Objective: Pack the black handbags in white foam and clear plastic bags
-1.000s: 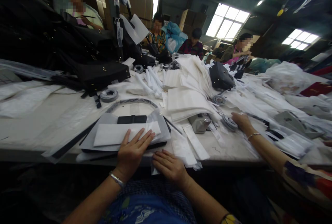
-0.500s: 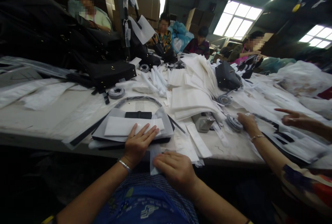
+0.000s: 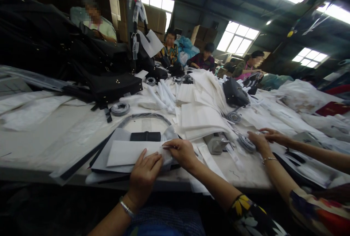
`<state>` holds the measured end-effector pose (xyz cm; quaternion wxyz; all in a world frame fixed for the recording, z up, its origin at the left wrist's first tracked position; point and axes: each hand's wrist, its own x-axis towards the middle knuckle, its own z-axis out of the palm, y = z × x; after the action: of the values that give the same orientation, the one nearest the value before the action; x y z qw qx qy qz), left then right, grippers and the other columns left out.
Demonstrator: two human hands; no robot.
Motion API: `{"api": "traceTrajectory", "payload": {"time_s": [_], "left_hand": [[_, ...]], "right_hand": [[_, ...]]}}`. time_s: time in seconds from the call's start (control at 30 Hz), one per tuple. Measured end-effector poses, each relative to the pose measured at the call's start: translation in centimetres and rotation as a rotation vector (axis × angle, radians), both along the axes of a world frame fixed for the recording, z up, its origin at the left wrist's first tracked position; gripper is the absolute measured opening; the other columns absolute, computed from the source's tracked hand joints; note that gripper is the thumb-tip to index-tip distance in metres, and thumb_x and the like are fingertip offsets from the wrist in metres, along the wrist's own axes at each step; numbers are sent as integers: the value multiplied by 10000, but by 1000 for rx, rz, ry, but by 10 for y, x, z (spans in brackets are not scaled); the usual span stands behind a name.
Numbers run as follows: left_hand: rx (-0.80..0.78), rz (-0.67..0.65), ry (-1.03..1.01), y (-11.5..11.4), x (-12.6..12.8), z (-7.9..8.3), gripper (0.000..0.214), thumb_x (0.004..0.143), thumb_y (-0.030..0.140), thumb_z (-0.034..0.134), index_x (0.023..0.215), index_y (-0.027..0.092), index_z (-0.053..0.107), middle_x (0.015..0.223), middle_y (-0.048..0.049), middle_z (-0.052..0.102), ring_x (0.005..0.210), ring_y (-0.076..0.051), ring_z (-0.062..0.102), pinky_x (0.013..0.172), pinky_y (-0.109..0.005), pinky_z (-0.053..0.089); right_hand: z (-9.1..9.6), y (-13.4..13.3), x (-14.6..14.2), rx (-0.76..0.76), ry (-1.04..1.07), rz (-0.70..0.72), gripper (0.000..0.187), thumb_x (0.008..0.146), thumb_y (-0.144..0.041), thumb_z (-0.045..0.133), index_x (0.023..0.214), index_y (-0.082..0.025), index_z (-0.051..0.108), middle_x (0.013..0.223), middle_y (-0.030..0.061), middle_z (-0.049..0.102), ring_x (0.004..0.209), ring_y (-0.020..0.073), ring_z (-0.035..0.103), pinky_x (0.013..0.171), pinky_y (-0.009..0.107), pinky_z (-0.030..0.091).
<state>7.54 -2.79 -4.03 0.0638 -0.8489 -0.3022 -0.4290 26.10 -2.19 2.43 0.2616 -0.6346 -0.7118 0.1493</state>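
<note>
A flat dark bag (image 3: 115, 148) with a wrapped curved handle (image 3: 142, 116) lies at the near table edge. A white foam sheet (image 3: 125, 153) lies across it. My left hand (image 3: 144, 176) rests on the sheet's right end, fingers together and pressing down. My right hand (image 3: 181, 151) pinches the sheet's right edge beside the bag. A black folded strap piece (image 3: 145, 136) sits just behind the sheet.
A co-worker's two hands (image 3: 262, 139) work a grey tape roll (image 3: 243, 143) at the right. A tape dispenser (image 3: 216, 143), stacks of white sheets (image 3: 199, 115), black bags (image 3: 115, 85) and more tape rolls cover the table. Several people sit at the far side.
My right hand rose from the table edge to the sheet's right end and pinched it. My left hand slid back toward me, fingers closing together. The co-worker's second hand joined the tape roll.
</note>
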Motion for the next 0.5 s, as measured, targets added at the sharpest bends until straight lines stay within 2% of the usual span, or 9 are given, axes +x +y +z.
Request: {"api": "traceTrajectory", "payload": {"time_s": [0.17, 0.27, 0.37, 0.5], "left_hand": [[-51, -93, -35, 0, -7, 1, 278, 959, 96, 526, 1221, 134, 613, 1140, -74, 729, 1117, -160, 663, 1196, -413, 325], [-52, -102, 26, 1, -10, 4, 344, 978, 80, 465, 1281, 170, 600, 1225, -81, 697, 1172, -165, 635, 1194, -427, 314], [0, -119, 112, 3, -11, 6, 427, 996, 64, 346, 1304, 211, 603, 1374, -67, 614, 1271, -191, 573, 1200, -443, 284], [62, -109, 247, 8, -12, 2, 469, 993, 78, 290, 1362, 178, 561, 1369, -57, 618, 1249, -200, 589, 1233, -451, 188]], "right_hand": [[-14, 10, 1, -4, 15, -54, 39, 855, -259, 732, 840, -224, 739, 887, 9, 744, 852, 168, 674, 787, 247, 480], [-14, 16, 5, -63, -38, -66, 124, 833, -310, 748, 817, -203, 686, 814, 3, 704, 769, 161, 633, 679, 243, 430], [-11, 25, 5, -159, -49, -84, 141, 844, -304, 730, 907, -211, 644, 766, -24, 681, 691, 139, 603, 607, 230, 375], [-8, 30, 0, -160, -55, -120, 238, 856, -261, 708, 1060, -226, 590, 762, -42, 674, 692, 140, 609, 632, 228, 393]]}}
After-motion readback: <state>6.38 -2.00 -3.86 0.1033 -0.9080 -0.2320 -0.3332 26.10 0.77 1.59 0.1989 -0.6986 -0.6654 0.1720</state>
